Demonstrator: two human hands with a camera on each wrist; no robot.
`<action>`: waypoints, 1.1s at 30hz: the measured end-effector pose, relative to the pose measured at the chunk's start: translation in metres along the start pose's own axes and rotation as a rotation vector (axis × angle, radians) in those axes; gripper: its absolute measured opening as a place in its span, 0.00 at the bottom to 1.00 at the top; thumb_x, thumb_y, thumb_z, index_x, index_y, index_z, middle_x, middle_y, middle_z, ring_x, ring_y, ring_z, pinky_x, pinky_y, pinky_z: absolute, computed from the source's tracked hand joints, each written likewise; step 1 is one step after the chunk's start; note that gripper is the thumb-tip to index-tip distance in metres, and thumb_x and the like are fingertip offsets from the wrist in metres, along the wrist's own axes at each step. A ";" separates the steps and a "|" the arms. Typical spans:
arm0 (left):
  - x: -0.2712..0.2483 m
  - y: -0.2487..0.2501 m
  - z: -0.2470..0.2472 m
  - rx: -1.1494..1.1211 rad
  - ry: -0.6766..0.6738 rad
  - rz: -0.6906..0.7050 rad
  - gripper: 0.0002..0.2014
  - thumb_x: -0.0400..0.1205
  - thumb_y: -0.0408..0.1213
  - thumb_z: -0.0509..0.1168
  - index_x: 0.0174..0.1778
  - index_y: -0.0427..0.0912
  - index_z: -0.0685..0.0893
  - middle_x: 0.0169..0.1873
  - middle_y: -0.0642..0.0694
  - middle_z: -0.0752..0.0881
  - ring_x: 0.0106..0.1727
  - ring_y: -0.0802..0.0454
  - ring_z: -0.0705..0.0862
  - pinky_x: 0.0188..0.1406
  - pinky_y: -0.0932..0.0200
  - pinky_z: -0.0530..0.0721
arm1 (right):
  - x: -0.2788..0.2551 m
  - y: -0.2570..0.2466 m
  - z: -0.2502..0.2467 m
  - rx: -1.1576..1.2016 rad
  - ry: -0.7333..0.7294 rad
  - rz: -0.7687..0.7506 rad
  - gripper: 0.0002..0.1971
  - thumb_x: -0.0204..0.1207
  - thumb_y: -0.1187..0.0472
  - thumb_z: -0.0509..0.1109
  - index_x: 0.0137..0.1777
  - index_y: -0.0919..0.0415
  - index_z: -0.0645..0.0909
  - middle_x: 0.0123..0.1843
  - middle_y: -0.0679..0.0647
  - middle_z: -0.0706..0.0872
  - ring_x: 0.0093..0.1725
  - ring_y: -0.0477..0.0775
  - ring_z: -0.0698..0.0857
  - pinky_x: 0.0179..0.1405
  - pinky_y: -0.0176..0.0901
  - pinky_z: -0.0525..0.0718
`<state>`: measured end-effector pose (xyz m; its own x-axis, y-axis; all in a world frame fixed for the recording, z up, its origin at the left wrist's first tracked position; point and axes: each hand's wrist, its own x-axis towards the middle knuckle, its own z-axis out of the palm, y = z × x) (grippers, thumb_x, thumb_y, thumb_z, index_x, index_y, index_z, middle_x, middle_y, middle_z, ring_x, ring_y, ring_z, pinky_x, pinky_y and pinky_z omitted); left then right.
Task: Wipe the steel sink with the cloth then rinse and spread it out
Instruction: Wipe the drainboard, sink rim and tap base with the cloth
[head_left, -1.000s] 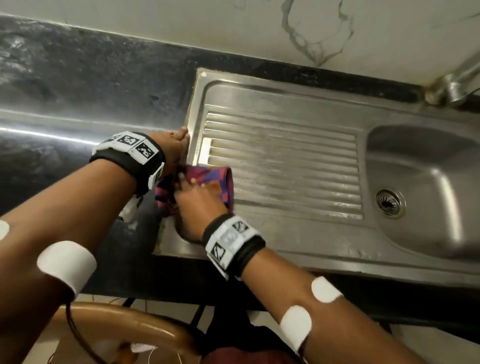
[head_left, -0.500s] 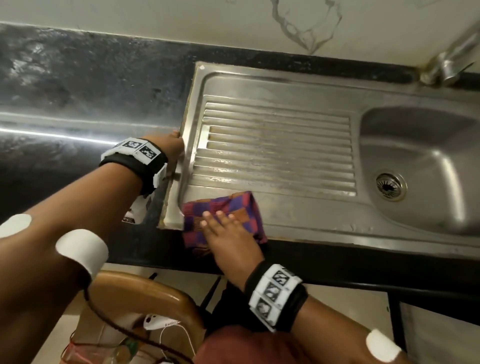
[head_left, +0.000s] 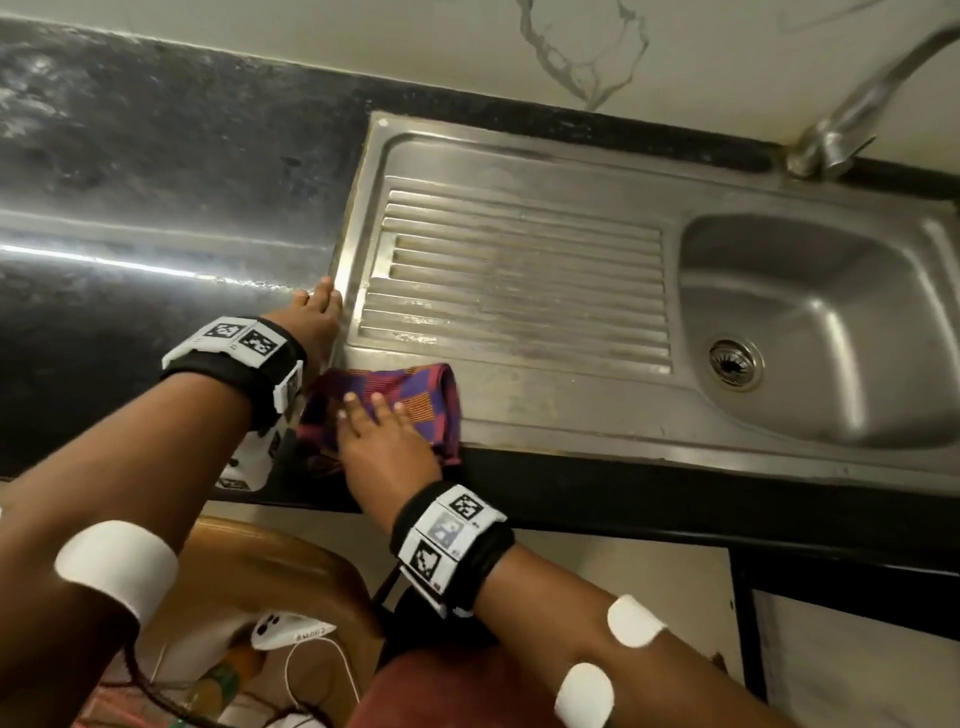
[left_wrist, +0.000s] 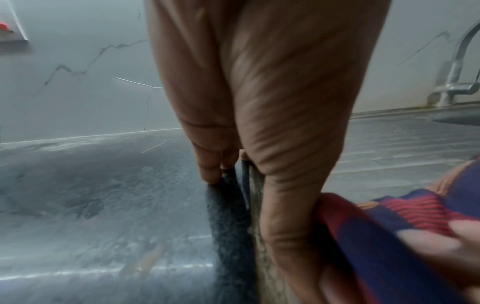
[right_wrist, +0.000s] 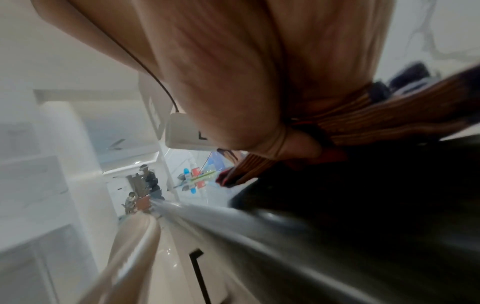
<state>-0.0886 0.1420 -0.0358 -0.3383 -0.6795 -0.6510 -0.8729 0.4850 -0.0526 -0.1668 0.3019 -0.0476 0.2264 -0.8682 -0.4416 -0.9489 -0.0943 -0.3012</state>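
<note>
The steel sink (head_left: 571, 410) has a ribbed drainboard (head_left: 519, 286) on the left and a basin (head_left: 805, 322) on the right. A purple, red and orange checked cloth (head_left: 415, 389) lies folded on the sink's front left corner, partly over the front edge. My right hand (head_left: 371, 410) presses flat on it with straight fingers. My left hand (head_left: 317, 317) rests with straight fingers on the seam between the counter and the sink's left rim. In the left wrist view, the left hand (left_wrist: 215, 164) touches that seam, with the cloth (left_wrist: 389, 236) beside it. The right wrist view shows the cloth (right_wrist: 376, 117) under my palm.
A dark stone counter (head_left: 156, 182) runs to the left of the sink. The tap (head_left: 852, 114) stands at the back right, above the basin with its drain (head_left: 735, 362). A wooden chair back (head_left: 270, 561) and cables sit below the counter's front edge.
My right hand drew the cloth from the drainboard's left edge down to the front rim, then slightly left toward my left wrist. The left hand stayed at the sink's left rim.
</note>
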 end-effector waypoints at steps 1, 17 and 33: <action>0.001 0.000 0.000 0.008 -0.009 0.002 0.59 0.70 0.31 0.77 0.81 0.31 0.36 0.83 0.35 0.37 0.83 0.33 0.44 0.82 0.43 0.55 | -0.006 0.006 0.001 -0.007 0.014 -0.002 0.27 0.84 0.67 0.50 0.83 0.66 0.53 0.86 0.61 0.51 0.84 0.68 0.52 0.83 0.61 0.49; 0.008 -0.004 0.010 -0.029 0.003 -0.024 0.76 0.51 0.42 0.87 0.82 0.37 0.35 0.83 0.41 0.35 0.84 0.39 0.41 0.82 0.42 0.54 | -0.183 0.205 0.000 0.165 0.181 0.771 0.36 0.74 0.75 0.57 0.83 0.60 0.57 0.85 0.56 0.58 0.84 0.58 0.58 0.80 0.50 0.60; 0.009 -0.008 0.009 -0.032 -0.005 -0.011 0.76 0.51 0.44 0.86 0.82 0.39 0.34 0.82 0.42 0.33 0.83 0.39 0.41 0.82 0.41 0.53 | -0.033 0.089 -0.007 0.048 0.093 0.132 0.30 0.76 0.73 0.59 0.80 0.64 0.62 0.84 0.60 0.59 0.82 0.66 0.60 0.81 0.59 0.61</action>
<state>-0.0814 0.1368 -0.0479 -0.3268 -0.6819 -0.6544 -0.8873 0.4598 -0.0360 -0.2608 0.3189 -0.0535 0.0770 -0.9131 -0.4004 -0.9569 0.0451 -0.2868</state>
